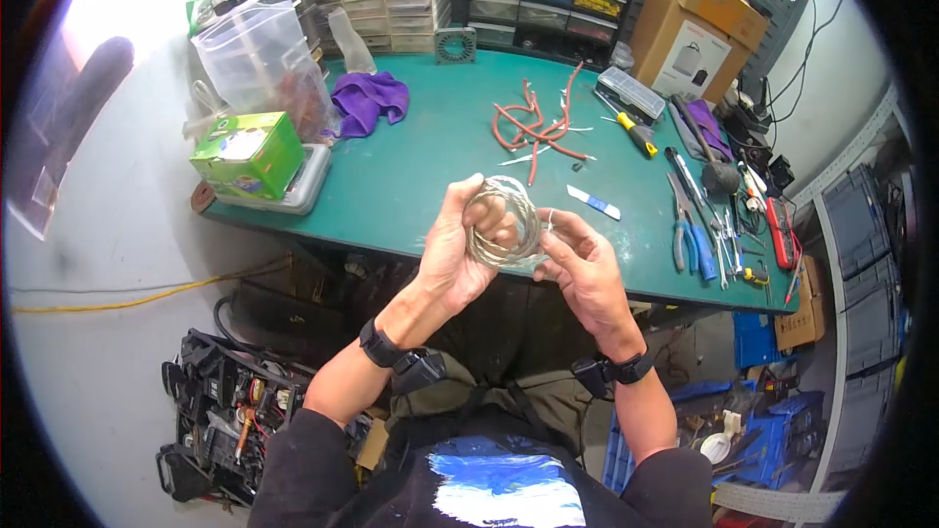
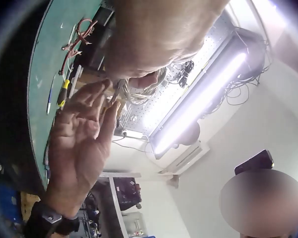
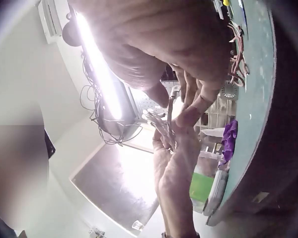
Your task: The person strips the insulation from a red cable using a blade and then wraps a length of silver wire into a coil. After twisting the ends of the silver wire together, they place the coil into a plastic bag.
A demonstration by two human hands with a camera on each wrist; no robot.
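Note:
A coil of pale, silvery cable [image 1: 529,235] is held up just in front of the workbench's near edge. My left hand [image 1: 450,259] grips the coil from its left side, fingers curled through the loop and thumb at the top. On the other side, my right hand [image 1: 589,276] pinches a loose cable end [image 1: 551,221] between thumb and fingers. The right wrist view shows this cable end [image 3: 175,91] standing out from the bundled strands [image 3: 161,124]. In the left wrist view, the left hand's own wrist hides part of the coil [image 2: 144,95].
On the green bench [image 1: 430,117] lie red-brown cable pieces [image 1: 533,127], a blue-and-white strip [image 1: 593,202], a yellow-black screwdriver [image 1: 638,135] and pliers [image 1: 682,230]. A green box [image 1: 247,156] and purple cloth [image 1: 370,103] are left; drawer cabinets [image 1: 396,0] line the back.

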